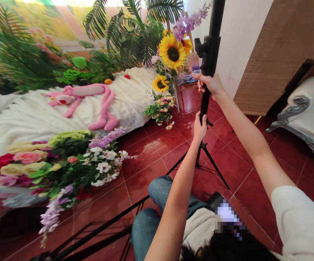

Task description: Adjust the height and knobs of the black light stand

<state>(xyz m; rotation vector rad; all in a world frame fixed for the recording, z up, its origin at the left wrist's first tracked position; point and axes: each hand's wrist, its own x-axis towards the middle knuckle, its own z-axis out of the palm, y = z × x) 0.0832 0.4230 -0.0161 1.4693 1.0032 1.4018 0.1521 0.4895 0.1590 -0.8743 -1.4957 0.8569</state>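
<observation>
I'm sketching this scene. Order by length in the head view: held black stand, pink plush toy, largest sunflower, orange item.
Black stand (nearer, so enlarged)
Pink plush toy
Largest sunflower
Orange item

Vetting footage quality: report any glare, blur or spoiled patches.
Head view: pale glare streaks the glossy dark-red tiled floor; the wide multicoloured backdrop washes out along its top; blocky pixels hide detail at lower right of centre; the lower-left corner looks soft; the black cylindrical stand pole reads fairly sharp.
</observation>
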